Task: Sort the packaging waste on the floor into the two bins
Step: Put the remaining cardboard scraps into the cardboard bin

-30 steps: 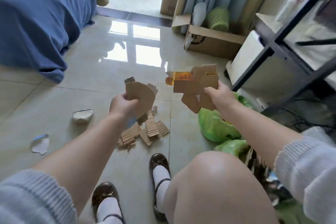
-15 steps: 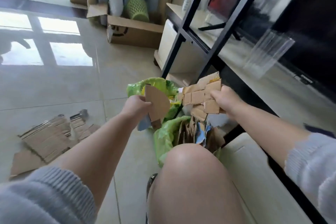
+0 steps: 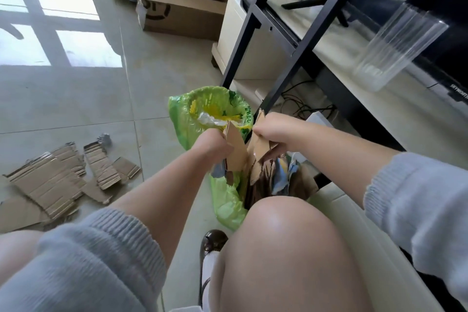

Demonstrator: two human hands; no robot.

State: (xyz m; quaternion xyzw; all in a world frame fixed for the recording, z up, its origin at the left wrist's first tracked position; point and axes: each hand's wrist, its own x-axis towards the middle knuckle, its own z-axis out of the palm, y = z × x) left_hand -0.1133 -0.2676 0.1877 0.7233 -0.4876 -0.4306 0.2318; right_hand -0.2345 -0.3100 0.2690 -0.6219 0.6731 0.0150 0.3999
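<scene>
Over near bin point(image 3: 229, 200): two hands point(image 3: 214, 143) point(image 3: 272, 126), perhaps two cardboard pieces point(image 3: 236, 152).

Glossy tile floor point(image 3: 76, 99) throws back window light; matt corrugated cardboard scraps point(image 3: 60, 180) lie rough-edged; thin green plastic bin liner point(image 3: 182, 119) shines, crinkled.

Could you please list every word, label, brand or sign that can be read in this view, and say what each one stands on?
"SKYWORTH": probably, in small white letters running sideways on the dark TV bezel; blurred, so the reading is unsure.
Black curved logo mark, no letters readable: on the side of the cardboard box.
Green and yellow print on the green bin bag: too crumpled to read.
Nothing else is legible.
</scene>
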